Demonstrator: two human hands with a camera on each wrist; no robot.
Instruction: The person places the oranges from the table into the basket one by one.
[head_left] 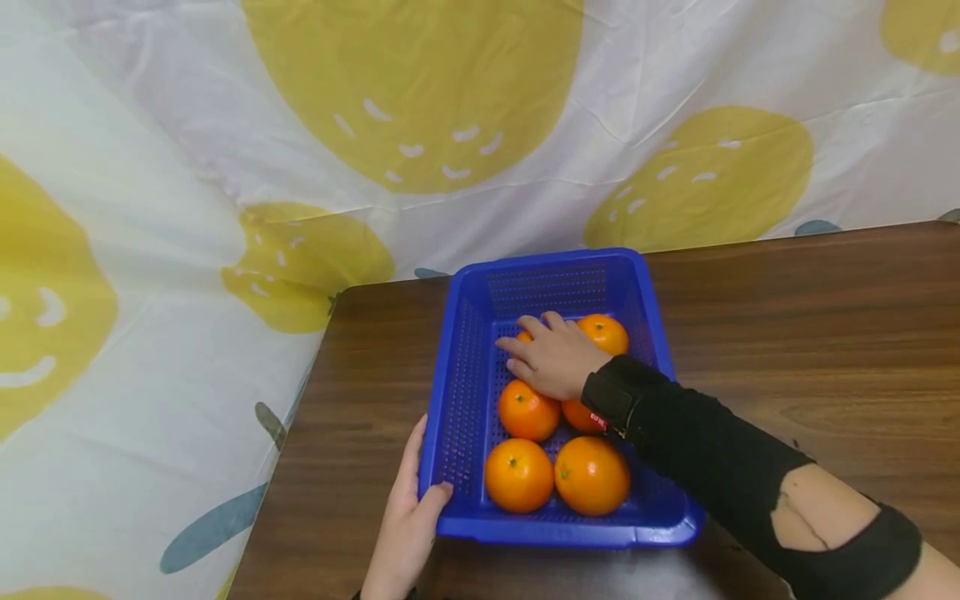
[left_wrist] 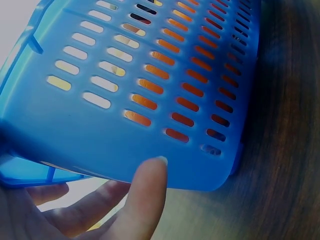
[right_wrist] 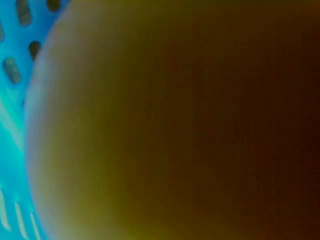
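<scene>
A blue plastic basket point(head_left: 547, 537) holds several oranges point(head_left: 519, 475). My left hand point(head_left: 408, 508) grips its near left corner, thumb over the rim and fingers along the outside. In the left wrist view the thumb point(left_wrist: 147, 192) lies against the slotted basket wall point(left_wrist: 75, 130). My right hand point(head_left: 558, 358) reaches inside and cups an orange at the back left, fingers spread around it; most of that fruit is hidden under the hand. Beside it sits another orange point(head_left: 603, 333). A large blurred round shape point(right_wrist: 165, 125) fills most of the right wrist view.
The basket stands on a dark wooden table point(head_left: 810, 333), near its back edge. Behind and to the left hangs a white cloth point(head_left: 480, 217) with yellow fruit prints. My right forearm, in a black sleeve point(head_left: 712, 450), crosses the basket's right rim.
</scene>
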